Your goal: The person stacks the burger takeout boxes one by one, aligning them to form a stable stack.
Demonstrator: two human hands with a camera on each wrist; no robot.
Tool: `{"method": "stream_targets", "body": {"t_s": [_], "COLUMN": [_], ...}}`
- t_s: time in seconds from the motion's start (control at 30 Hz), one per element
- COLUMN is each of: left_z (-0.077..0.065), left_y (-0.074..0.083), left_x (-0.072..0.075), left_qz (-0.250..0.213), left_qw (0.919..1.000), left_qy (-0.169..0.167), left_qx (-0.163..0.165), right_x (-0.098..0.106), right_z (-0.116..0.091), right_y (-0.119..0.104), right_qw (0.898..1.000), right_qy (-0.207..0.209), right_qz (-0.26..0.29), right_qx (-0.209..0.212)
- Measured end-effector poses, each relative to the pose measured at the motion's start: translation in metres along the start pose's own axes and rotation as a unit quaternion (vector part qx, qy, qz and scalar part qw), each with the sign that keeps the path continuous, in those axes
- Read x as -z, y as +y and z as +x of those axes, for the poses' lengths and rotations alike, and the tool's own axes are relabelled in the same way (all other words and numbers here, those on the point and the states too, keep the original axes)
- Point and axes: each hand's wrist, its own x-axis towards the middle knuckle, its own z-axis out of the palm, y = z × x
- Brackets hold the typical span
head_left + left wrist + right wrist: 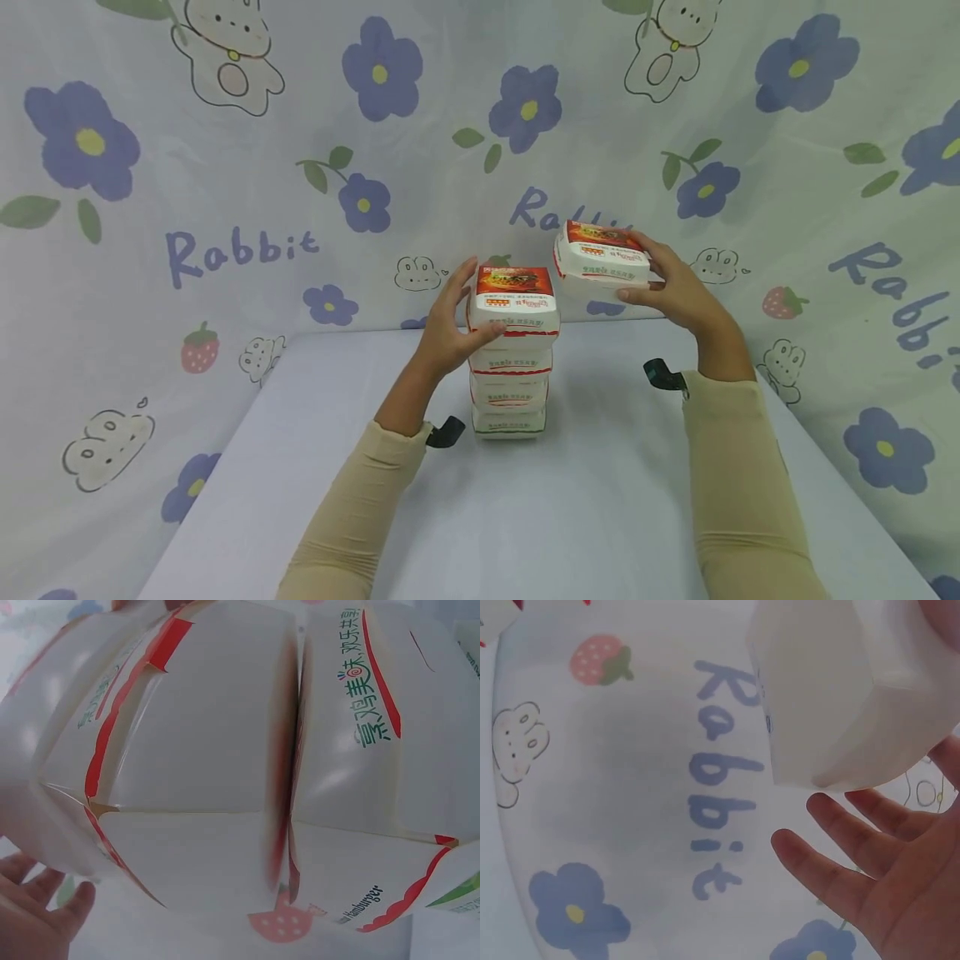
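Several white hamburger boxes stand stacked on the table, the top box [517,312] showing a red lid with a burger picture. My left hand [450,333] grips this top box, thumb on its front and fingers along its left side. In the left wrist view, fingers [37,900] show beside the stacked boxes [202,735]. To the right of the stack, my right hand [671,283] holds another hamburger box [603,254] in the air, slightly tilted. Its pale underside [817,697] appears in the right wrist view. The far faces of the boxes are hidden.
The white table [600,500] reaches back to a curtain [450,167] printed with flowers, rabbits and lettering. A dark wrist camera [447,432] sits at the left cuff, and another wrist camera [663,375] at the right.
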Motion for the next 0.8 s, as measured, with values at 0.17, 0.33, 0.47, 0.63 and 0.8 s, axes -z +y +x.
{"method": "stream_targets", "body": {"t_s": [0.17, 0.33, 0.47, 0.63, 0.8], "left_z": [0.002, 0.003, 0.005, 0.006, 0.007], "left_y": [-0.002, -0.001, -0.001, -0.001, 0.0], "left_x": [0.001, 0.002, 0.002, 0.002, 0.002], "left_qz": [-0.005, -0.001, -0.001, -0.001, -0.003], "left_qw": [1.0, 1.0, 1.0, 1.0, 1.0], "left_qy": [-0.003, 0.0, 0.0, 0.0, -0.002], "left_qx": [-0.002, 0.007, 0.008, 0.006, 0.008], "right_x": [-0.001, -0.001, 0.0, 0.002, 0.002], "right_z": [0.005, 0.01, 0.013, 0.016, 0.018], "right_y": [-0.007, -0.013, -0.018, -0.027, -0.037], "right_qw": [1.0, 1.0, 0.999, 0.999, 0.999], "right_qy": [0.004, 0.002, 0.0, -0.008, -0.009], "right_qz": [-0.006, -0.008, -0.015, -0.017, -0.01], "right_qx": [0.009, 0.027, 0.032, 0.039, 0.045]}}
